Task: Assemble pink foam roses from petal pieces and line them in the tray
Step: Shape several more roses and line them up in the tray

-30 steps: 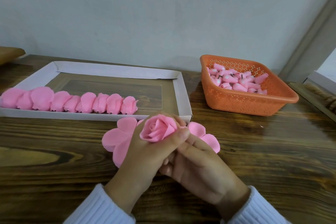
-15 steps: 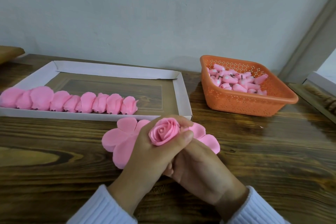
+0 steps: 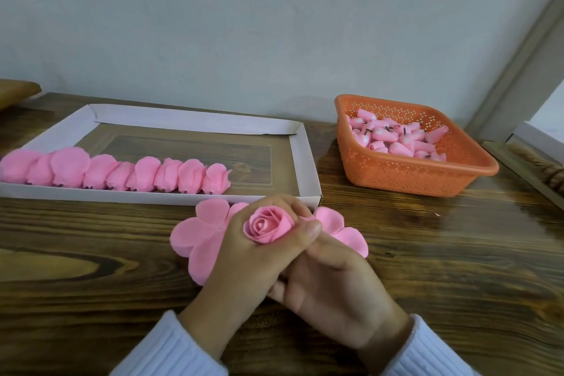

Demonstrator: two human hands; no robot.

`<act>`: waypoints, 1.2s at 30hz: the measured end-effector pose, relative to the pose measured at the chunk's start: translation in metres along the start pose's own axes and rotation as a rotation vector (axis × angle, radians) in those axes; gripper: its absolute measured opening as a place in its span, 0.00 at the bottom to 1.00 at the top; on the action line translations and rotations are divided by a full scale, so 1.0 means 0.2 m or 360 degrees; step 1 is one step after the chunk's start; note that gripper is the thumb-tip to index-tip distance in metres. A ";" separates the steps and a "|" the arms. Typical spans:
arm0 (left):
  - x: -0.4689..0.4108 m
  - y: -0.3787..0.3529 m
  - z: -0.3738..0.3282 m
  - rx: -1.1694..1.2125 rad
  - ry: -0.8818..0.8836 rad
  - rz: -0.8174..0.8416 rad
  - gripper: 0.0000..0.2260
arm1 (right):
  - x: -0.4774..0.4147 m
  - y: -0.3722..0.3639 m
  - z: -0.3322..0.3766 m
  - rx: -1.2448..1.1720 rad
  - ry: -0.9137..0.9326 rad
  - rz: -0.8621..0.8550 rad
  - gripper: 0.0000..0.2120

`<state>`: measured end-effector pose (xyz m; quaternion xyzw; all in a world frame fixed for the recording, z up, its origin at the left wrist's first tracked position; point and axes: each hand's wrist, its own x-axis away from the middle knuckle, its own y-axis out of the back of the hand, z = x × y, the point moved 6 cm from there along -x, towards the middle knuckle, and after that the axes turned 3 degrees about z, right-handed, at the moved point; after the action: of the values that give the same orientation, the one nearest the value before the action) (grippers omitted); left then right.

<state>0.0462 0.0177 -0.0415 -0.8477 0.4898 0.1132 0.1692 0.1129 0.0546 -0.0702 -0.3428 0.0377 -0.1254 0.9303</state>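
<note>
Left hand point(image 3: 244, 259) curled round pink foam rosebud point(image 3: 268, 228); right hand point(image 3: 335, 284) grip hidden, cannot tell; squeeze lightly, centre bud over flat pink foam petal piece point(image 3: 195, 232).

Nine roses point(image 3: 146, 174) are counted in a row in one tray point(image 3: 305, 162). One more rose point(image 3: 268, 224) is held. One basket point(image 3: 412, 180) is seen, with buds point(image 3: 393, 140) piled too thick to be counted. The number of petal pieces point(image 3: 195, 232) is hidden. Two hands are seen: left hand point(image 3: 244, 256), right hand point(image 3: 332, 281).
</note>
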 end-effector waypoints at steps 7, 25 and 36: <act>0.01 -0.04 -0.01 -0.0079 -0.0056 0.0202 0.05 | 0.00 0.03 -0.03 0.0102 -0.0037 -0.0151 0.10; 0.01 -0.03 -0.07 -0.0265 -0.0276 0.0158 0.08 | 0.01 -0.01 0.01 -0.0012 -0.0039 0.0041 0.17; 0.03 -0.07 -0.09 -0.0203 -0.0252 0.0325 0.04 | 0.01 -0.02 0.00 0.0112 -0.0061 0.0157 0.18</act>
<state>0.0628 0.0129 -0.0254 -0.7910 0.5503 0.2273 0.1409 0.1146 0.0514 -0.0674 -0.3098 0.0323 -0.0740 0.9474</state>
